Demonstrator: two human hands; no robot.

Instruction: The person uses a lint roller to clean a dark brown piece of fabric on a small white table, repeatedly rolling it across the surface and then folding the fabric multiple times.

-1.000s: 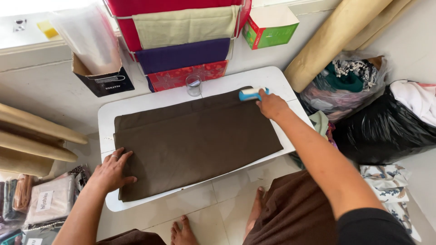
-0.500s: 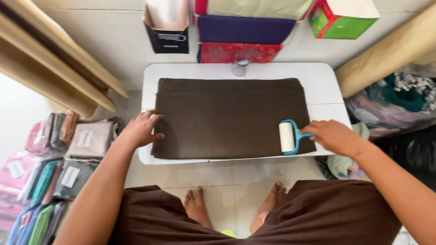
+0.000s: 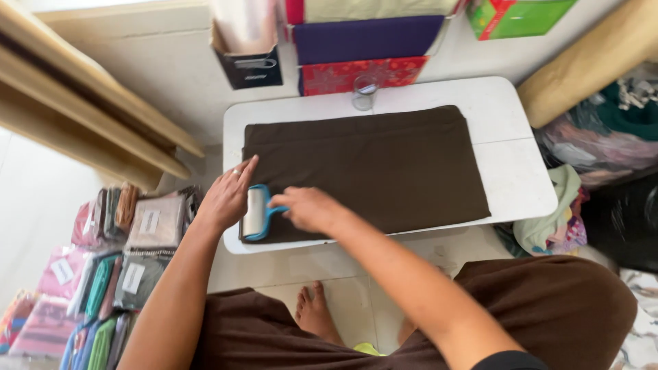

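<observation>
A dark brown folded cloth point(image 3: 370, 168) lies flat on a low white table point(image 3: 507, 181). My right hand point(image 3: 308, 207) grips the blue handle of a lint roller point(image 3: 256, 213), whose white roll rests on the cloth's near left corner. My left hand point(image 3: 227, 194) lies flat beside the roller, fingers spread, pressing the cloth's left edge. My arms reach in from the bottom of the view.
A small clear glass point(image 3: 364, 91) stands at the table's far edge. Stacked purple and red fabric packs point(image 3: 367, 55) and a black box point(image 3: 248, 65) sit behind. Packaged fabrics point(image 3: 116, 267) lie on the floor left, wooden boards point(image 3: 82, 116) far left, bags of cloth point(image 3: 603, 137) right.
My right hand has carried the roller from the cloth's right side across to its near left corner. My left hand stays on the left edge. The view has shifted right.
</observation>
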